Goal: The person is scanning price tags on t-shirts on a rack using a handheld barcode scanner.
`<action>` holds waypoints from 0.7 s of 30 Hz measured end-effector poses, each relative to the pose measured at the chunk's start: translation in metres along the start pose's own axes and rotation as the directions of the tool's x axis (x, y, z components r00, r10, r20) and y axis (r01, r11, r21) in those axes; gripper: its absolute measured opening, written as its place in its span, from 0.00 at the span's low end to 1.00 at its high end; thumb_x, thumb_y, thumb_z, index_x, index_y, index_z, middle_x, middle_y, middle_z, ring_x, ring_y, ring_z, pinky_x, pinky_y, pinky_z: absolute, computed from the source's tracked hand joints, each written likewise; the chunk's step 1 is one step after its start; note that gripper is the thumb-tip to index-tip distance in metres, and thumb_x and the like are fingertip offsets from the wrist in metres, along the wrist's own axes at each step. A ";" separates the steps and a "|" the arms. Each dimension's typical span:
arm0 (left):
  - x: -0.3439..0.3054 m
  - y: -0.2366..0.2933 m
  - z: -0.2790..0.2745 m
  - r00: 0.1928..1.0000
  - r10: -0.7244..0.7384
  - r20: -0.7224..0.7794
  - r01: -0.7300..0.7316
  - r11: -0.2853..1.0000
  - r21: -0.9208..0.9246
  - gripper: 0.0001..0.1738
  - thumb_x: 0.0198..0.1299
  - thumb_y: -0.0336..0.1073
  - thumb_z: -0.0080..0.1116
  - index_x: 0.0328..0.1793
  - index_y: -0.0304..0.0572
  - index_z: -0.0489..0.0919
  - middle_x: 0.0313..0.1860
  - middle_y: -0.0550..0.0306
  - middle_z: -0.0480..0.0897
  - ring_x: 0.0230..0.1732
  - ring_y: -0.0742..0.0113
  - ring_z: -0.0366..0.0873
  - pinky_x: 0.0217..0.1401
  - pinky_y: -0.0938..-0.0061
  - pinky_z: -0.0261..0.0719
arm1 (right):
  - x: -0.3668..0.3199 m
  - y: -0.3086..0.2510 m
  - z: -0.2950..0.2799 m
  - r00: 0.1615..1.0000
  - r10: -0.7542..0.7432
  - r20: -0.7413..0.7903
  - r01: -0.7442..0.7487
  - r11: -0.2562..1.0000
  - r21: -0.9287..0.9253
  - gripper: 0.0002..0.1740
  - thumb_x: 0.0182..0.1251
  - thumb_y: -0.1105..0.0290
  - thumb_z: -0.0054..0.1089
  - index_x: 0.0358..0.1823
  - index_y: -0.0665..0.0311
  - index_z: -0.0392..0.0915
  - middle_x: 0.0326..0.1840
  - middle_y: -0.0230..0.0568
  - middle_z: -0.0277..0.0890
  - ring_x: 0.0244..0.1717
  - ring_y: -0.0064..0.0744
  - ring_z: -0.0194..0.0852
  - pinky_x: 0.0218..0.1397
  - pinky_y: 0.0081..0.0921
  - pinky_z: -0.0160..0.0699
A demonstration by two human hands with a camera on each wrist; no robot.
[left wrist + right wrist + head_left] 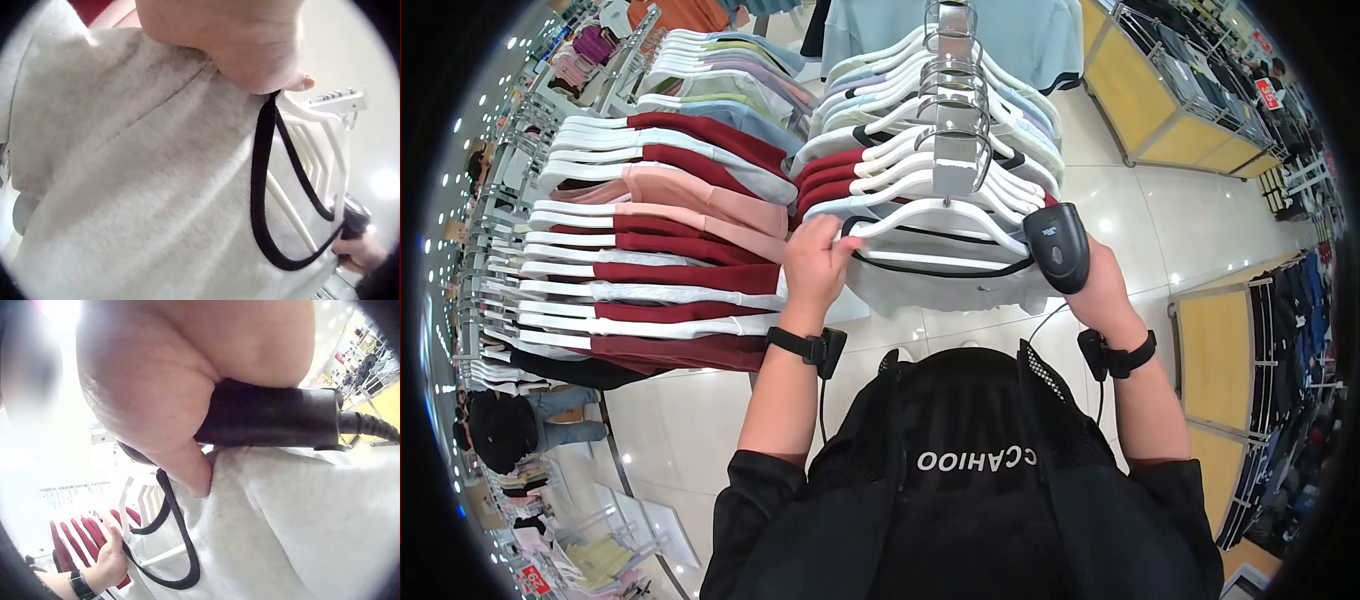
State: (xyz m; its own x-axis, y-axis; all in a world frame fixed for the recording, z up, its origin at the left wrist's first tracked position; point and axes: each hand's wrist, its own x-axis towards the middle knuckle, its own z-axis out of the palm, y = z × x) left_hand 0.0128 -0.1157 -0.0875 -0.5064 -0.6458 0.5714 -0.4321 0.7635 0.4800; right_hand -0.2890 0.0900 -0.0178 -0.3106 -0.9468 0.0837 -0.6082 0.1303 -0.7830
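Note:
A light grey T-shirt (pixel 960 285) with black neck trim hangs on a white hanger (pixel 945 212) at the near end of the rail. My left hand (pixel 815 262) grips its left shoulder beside the collar, thumb over the black trim. In the left wrist view the shirt's front (pixel 156 156) spreads below that hand. My right hand (pixel 1102 285) holds a black barcode scanner (pixel 1057 250) by its handle at the shirt's other shoulder. A finger (pixel 199 478) of this hand touches the grey fabric in the right wrist view, and a coiled cord (pixel 369 425) leaves the scanner's handle.
Behind the shirt, more white hangers (pixel 900 140) crowd the metal rail (pixel 955 165). Left of it stands a second row with dark red shirts (pixel 690 275) and pink shirts (pixel 670 187). Yellow display units (pixel 1215 350) stand at right on the tiled floor (pixel 1115 205).

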 end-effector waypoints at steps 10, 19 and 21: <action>-0.010 -0.024 -0.002 0.940 -0.342 -0.004 0.329 0.906 -0.265 0.22 0.77 0.42 0.43 0.33 0.33 0.75 0.27 0.47 0.73 0.30 0.51 0.72 0.37 0.63 0.70 | -0.007 0.029 0.005 0.993 0.072 -0.097 -0.067 0.996 0.053 0.16 0.60 0.71 0.73 0.47 0.67 0.80 0.38 0.40 0.84 0.37 0.30 0.79 0.46 0.29 0.78; -0.036 -0.057 0.005 0.932 -0.361 -0.033 0.339 0.900 -0.272 0.36 0.79 0.58 0.32 0.34 0.34 0.76 0.23 0.57 0.71 0.27 0.63 0.67 0.32 0.68 0.65 | -0.015 0.052 0.013 0.976 0.119 -0.184 -0.113 0.993 0.044 0.17 0.59 0.70 0.75 0.46 0.67 0.79 0.38 0.42 0.84 0.38 0.34 0.81 0.46 0.30 0.78; -0.038 -0.059 0.004 0.917 -0.398 -0.024 0.384 0.897 -0.220 0.36 0.78 0.58 0.33 0.34 0.32 0.77 0.24 0.46 0.75 0.27 0.48 0.73 0.36 0.61 0.71 | -0.014 0.055 0.013 0.972 0.147 -0.181 -0.138 0.988 0.065 0.16 0.59 0.71 0.75 0.45 0.67 0.79 0.38 0.41 0.84 0.37 0.34 0.80 0.46 0.30 0.78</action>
State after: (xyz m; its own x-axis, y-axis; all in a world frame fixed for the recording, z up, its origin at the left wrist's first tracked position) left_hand 0.0544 -0.1360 -0.1402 -0.2745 -0.8961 0.3489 -0.4176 0.4379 0.7962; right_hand -0.3081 0.1064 -0.0700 -0.5235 -0.8485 0.0774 -0.5109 0.2398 -0.8255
